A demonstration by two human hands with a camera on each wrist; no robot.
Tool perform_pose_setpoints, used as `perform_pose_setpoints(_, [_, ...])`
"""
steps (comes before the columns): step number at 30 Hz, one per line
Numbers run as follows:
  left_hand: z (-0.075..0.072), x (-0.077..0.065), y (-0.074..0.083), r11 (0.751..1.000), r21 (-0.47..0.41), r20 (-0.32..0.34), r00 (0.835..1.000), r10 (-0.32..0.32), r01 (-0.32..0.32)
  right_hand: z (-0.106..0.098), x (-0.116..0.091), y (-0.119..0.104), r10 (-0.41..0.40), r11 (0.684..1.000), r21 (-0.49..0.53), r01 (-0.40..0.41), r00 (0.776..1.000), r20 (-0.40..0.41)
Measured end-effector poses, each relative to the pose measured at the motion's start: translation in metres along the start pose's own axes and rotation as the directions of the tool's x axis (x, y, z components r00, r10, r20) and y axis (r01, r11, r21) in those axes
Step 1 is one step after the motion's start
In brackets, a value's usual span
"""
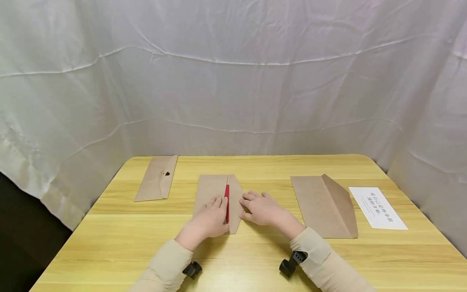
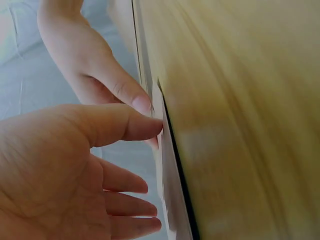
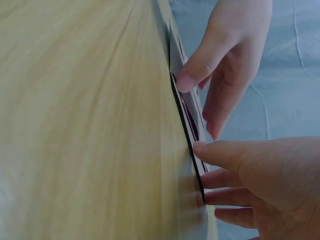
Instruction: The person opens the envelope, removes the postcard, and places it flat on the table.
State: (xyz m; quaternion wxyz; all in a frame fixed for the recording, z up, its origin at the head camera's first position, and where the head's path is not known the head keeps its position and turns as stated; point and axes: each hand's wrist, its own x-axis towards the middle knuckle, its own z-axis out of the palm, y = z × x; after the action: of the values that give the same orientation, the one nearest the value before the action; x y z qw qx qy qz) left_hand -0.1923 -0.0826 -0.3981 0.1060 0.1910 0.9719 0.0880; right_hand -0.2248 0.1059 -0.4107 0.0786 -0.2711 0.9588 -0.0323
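Brown envelope (image 1: 211, 187) under left hand (image 1: 211, 220)

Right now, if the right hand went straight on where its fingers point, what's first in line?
Right hand: the middle envelope's open flap, perhaps already touching. Height is hard to judge; the red strip looks next.

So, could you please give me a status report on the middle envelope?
Left hand resting on middle envelope; right hand at outer edge of flap. Envelope not yet closed. Red strip showing alongside flap, possibly in the way.
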Motion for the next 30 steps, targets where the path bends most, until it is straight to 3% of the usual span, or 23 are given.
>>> perform_pose_setpoints(15, [0.001,0.004,0.015,0.999,0.023,0.034,0.999,-0.033,0.033,-0.001,0.000,-0.002,0.009,1.000,0.000,-0.009,1.000,0.009])
perform_pose_setpoints(30, [0.003,0.004,0.020,0.998,0.018,0.007,0.998,-0.062,0.062,0.001,0.001,-0.002,-0.007,1.000,0.013,0.007,1.000,-0.009])
